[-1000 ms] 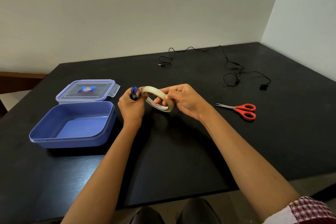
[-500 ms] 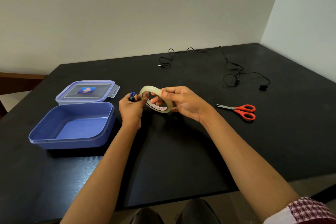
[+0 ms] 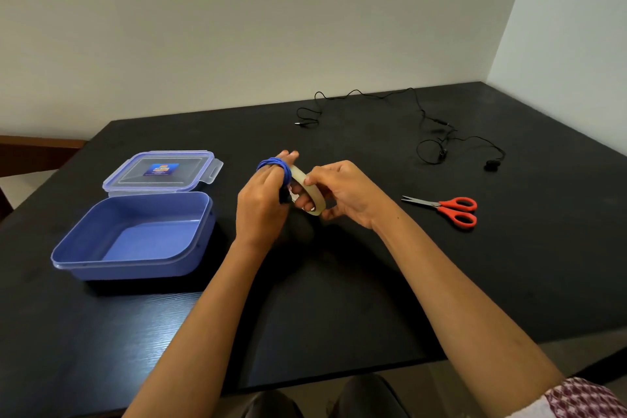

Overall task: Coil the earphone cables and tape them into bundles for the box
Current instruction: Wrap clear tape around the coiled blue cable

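At the left of the black desk (image 3: 339, 299) sits an open blue box (image 3: 135, 237), with its clear lid (image 3: 159, 171) lying flat just behind it. Right of the box, raised above the desk's middle, the left hand (image 3: 263, 200) has a blue earphone cable (image 3: 276, 164) coiled round its extended fingers, the loops sitting near the fingertips. Touching that hand on its right, the right hand (image 3: 342, 193) pinches a roll of clear tape (image 3: 310, 192), thumb on the outer rim and fingers through the hole. Farther back lies a loose black earphone cable (image 3: 424, 132), uncoiled, well apart from both hands. Near the right hand, red-handled scissors (image 3: 448, 209) lie closed on the desk.
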